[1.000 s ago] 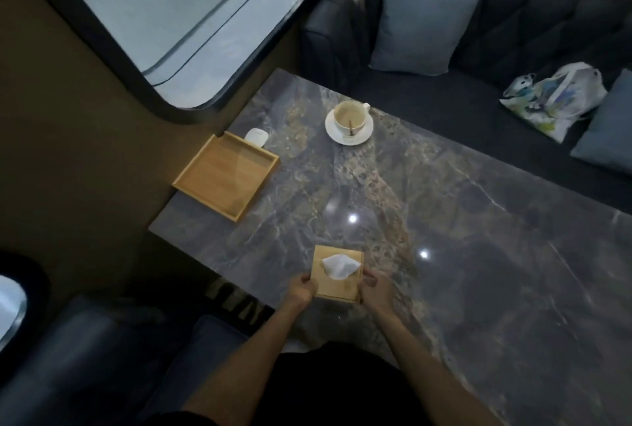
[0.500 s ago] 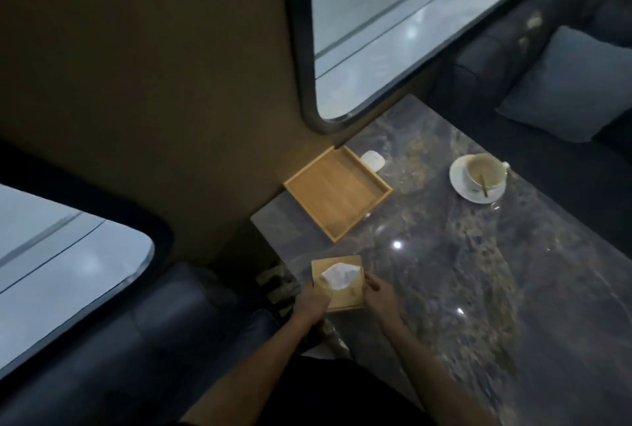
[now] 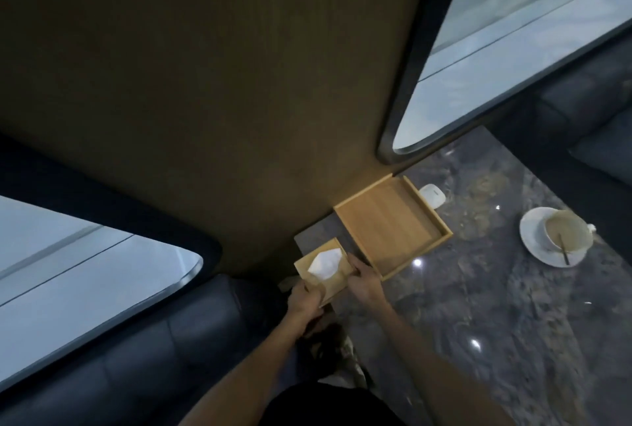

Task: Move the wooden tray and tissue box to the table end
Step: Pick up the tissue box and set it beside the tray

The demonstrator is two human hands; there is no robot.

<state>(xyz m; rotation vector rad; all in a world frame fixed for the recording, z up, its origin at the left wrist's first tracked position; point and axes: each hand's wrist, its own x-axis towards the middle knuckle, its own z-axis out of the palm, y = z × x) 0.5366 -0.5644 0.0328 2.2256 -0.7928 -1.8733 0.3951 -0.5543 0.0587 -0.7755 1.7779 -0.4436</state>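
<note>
The box [image 3: 325,270] is clamped between both hands at the table's [image 3: 478,306] wall-side corner, just beside the tray's [image 3: 393,227] near corner; the left hand [image 3: 302,299] wraps its near-left side, the right hand [image 3: 364,283] presses its right side, with fingers [image 3: 357,263] reaching toward the tray rim. Whether the box sits on the marble or hangs just above it cannot be told; its left part seems to lie past the table edge, over the dark seat below.

The main risk, judged from this, is overhang; released here, the box could tip off the corner and drop onto the seat. A second risk is the right knuckles knocking the tray, which lies against the wall at the same end; a shove would skew it or push it into the small white case [image 3: 431,193] touching its far side. The polished marble looks slick, so a light wooden box may skid if set down with sideways motion.

The tray is empty, bare wood inside its low rim. The box holds tissues, one white sheet [image 3: 325,265] standing out of its top slot. The cup [image 3: 567,232] on its saucer [image 3: 533,241], well apart from the tray, holds a pale drink and a thin stick or spoon leaning inside.
</note>
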